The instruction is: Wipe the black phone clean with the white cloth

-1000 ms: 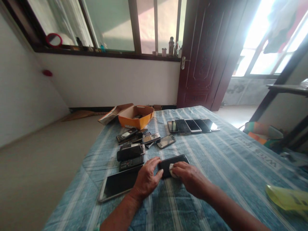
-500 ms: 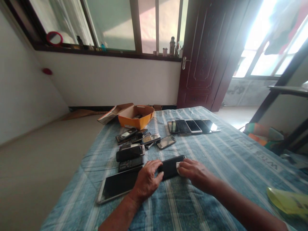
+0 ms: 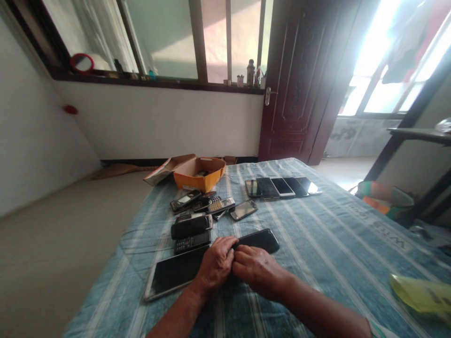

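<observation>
A black smartphone (image 3: 260, 241) lies face up on the striped cloth, its left end covered by my hands. My left hand (image 3: 217, 260) grips that left end with bent fingers. Closed and pressed against the left fingers, my right hand (image 3: 259, 268) rests over the phone's near left part. The white tissue seen under its fingertips a moment ago is now hidden beneath them. A white-framed tablet (image 3: 178, 271) lies partly under my left wrist. Just beyond it are a black keypad phone (image 3: 192, 241) and a dark slider phone (image 3: 189, 227).
Several older phones (image 3: 221, 204) are heaped before an open orange box (image 3: 200, 180). A grey-screened smartphone (image 3: 244, 210) lies beside them. A row of smartphones (image 3: 282, 187) sits at the far right. Yellow plastic packaging (image 3: 419, 293) lies near the right edge of the striped cloth (image 3: 334, 263).
My right hand has slid left along the smartphone, from its right end to beside my left hand. The phone's right end is now uncovered. My left hand has barely moved.
</observation>
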`<action>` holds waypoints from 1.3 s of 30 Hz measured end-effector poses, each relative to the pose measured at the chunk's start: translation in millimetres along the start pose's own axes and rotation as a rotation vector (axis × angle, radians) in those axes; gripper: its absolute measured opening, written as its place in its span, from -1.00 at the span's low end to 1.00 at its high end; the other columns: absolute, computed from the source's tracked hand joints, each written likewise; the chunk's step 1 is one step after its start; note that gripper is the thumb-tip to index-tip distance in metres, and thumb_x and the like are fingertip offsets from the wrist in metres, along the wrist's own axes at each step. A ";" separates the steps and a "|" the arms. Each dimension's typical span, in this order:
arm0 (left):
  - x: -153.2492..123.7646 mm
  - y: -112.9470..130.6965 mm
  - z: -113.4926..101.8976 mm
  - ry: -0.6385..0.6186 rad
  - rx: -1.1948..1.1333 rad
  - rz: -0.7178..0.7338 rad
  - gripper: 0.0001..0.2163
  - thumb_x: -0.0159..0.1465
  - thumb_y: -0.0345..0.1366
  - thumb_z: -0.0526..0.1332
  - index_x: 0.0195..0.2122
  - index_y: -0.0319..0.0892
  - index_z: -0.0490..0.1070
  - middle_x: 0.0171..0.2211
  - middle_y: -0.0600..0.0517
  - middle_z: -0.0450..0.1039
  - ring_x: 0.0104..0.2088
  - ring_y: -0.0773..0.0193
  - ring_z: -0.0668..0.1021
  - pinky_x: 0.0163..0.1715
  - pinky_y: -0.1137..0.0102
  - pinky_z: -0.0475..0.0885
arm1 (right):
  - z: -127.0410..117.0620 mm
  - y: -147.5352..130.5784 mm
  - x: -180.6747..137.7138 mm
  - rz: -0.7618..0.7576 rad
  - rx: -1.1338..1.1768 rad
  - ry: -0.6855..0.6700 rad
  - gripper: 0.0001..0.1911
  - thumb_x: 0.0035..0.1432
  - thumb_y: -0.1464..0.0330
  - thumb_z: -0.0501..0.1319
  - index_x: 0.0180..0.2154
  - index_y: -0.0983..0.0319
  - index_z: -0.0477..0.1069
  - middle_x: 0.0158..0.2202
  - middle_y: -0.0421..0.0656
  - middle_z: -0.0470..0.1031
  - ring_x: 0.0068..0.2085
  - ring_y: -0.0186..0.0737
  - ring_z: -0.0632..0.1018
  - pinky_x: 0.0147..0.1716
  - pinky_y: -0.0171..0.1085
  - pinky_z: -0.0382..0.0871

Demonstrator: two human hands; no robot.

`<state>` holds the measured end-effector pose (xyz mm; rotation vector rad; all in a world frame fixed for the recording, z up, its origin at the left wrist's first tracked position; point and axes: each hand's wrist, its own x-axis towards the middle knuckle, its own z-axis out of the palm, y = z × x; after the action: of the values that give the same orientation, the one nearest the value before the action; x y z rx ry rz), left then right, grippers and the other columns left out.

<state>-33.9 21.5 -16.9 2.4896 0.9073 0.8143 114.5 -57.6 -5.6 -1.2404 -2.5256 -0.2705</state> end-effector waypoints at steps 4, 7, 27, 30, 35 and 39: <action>-1.0 2.3 0.7 0.005 0.012 0.027 -0.68 0.12 -0.51 0.06 -0.17 -0.19 0.50 -0.18 -0.07 0.56 -0.14 0.15 0.55 -0.07 0.27 0.47 | -12.9 11.1 -16.2 0.093 0.080 -0.009 -0.82 0.28 0.48 0.06 -0.34 0.25 0.39 -0.27 -0.15 0.38 -0.21 -0.25 0.38 -0.30 -0.33 0.29; -1.5 5.2 1.2 0.012 0.017 0.043 -0.67 0.10 -0.52 0.07 -0.17 -0.18 0.50 -0.18 -0.07 0.56 -0.15 0.15 0.55 -0.08 0.27 0.47 | -24.5 31.1 -37.9 0.175 0.087 -0.020 -0.76 0.23 0.58 0.04 -0.37 0.24 0.41 -0.24 -0.15 0.36 -0.23 -0.28 0.38 -0.35 -0.36 0.26; -1.4 3.7 2.4 0.055 0.024 0.049 -0.72 0.08 -0.46 0.14 -0.20 -0.16 0.51 -0.20 -0.07 0.57 -0.16 0.14 0.56 -0.10 0.25 0.49 | -20.2 42.5 -44.9 0.032 -0.109 -0.031 -0.81 0.32 0.43 0.06 -0.37 0.24 0.34 -0.38 -0.19 0.38 -0.34 -0.25 0.30 -0.42 -0.27 0.13; -1.1 3.7 2.3 0.062 0.021 0.047 -0.73 0.09 -0.46 0.15 -0.20 -0.16 0.51 -0.20 -0.07 0.57 -0.16 0.14 0.56 -0.10 0.26 0.49 | -14.9 32.0 -34.3 0.019 -0.097 -0.019 -0.83 0.31 0.43 0.06 -0.36 0.23 0.34 -0.40 -0.19 0.38 -0.35 -0.25 0.30 -0.43 -0.27 0.12; -1.7 2.6 3.5 0.037 0.032 0.046 -0.72 0.09 -0.49 0.14 -0.18 -0.17 0.50 -0.17 -0.08 0.56 -0.14 0.13 0.56 -0.08 0.26 0.48 | -13.2 19.3 -23.6 0.011 -0.078 -0.012 -0.81 0.32 0.42 0.05 -0.37 0.24 0.34 -0.41 -0.19 0.38 -0.35 -0.25 0.32 -0.42 -0.26 0.14; -2.5 2.7 4.0 0.022 0.051 0.041 -0.71 0.08 -0.50 0.15 -0.17 -0.19 0.49 -0.17 -0.09 0.55 -0.13 0.12 0.55 -0.07 0.25 0.48 | -21.0 29.4 -33.8 0.021 -0.044 -0.036 -0.82 0.31 0.44 0.04 -0.33 0.24 0.37 -0.39 -0.18 0.39 -0.34 -0.25 0.33 -0.42 -0.29 0.16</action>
<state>-31.7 17.2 -19.6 2.5552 0.8981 0.8431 161.4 -71.0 2.8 -1.2995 -2.5485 -0.3027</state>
